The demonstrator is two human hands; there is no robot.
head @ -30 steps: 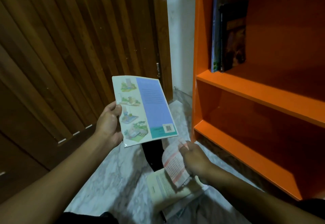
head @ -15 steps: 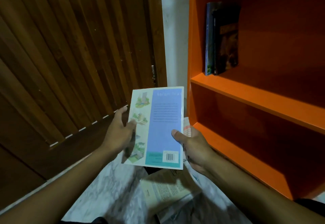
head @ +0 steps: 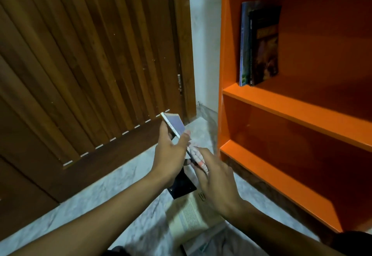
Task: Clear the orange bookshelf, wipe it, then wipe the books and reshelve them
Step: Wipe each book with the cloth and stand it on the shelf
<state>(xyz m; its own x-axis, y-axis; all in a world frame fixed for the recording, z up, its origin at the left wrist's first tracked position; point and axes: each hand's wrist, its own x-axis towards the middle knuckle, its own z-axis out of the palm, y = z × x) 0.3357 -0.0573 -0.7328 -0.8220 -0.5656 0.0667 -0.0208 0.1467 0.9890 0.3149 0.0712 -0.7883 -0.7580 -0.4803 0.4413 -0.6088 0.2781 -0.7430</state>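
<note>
Book-wiping step: the left hand (head: pixel 171 155) gripped a thin book (head: pixel 174 125) edge-on above the floor, while the right hand (head: pixel 215 177) pressed a cloth (head: pixel 198 158) against it. Next, probably, reshelving on the bookshelf (head: pixel 281 113).

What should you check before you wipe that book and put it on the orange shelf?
1. Book held firmly: ok, left hand grips the blue book.
2. Cloth ready: ok, right hand holds the pink-and-white cloth against the book.
3. Shelf room: ok, bare shelf board beside the two standing books.
4. Shelf already wiped: cannot tell.
5. Other books waiting: ok, pile on the floor.
</note>
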